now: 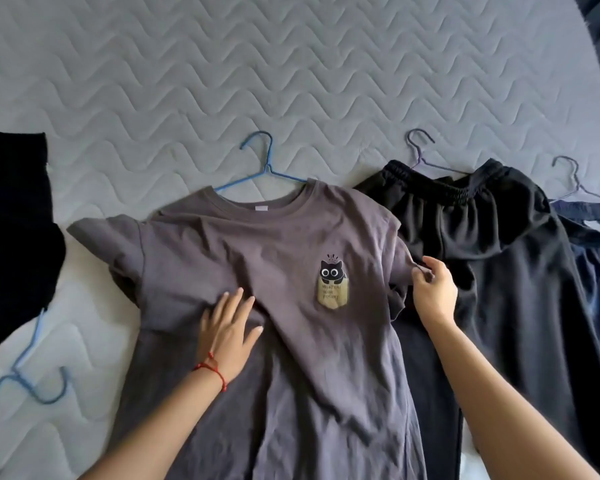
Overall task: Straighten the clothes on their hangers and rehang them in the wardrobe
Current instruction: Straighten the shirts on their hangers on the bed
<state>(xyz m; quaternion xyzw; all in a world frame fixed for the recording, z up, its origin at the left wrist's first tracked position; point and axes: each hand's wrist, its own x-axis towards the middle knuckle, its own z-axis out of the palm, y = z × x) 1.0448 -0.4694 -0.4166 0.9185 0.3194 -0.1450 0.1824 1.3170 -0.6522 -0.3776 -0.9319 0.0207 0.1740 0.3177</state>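
Left hand flat on grey T-shirt, right hand pinching sleeve

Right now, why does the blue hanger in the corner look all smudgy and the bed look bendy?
Head view: the light blue hanger sits at the blurry lower-left edge; the wide-angle lens curves the quilted mattress; the middle stays sharper, so the cat print on the grey T-shirt shows clearly.

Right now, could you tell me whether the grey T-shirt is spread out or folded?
Spread out: the grey T-shirt lies flat on the bed, one sleeve bunched.
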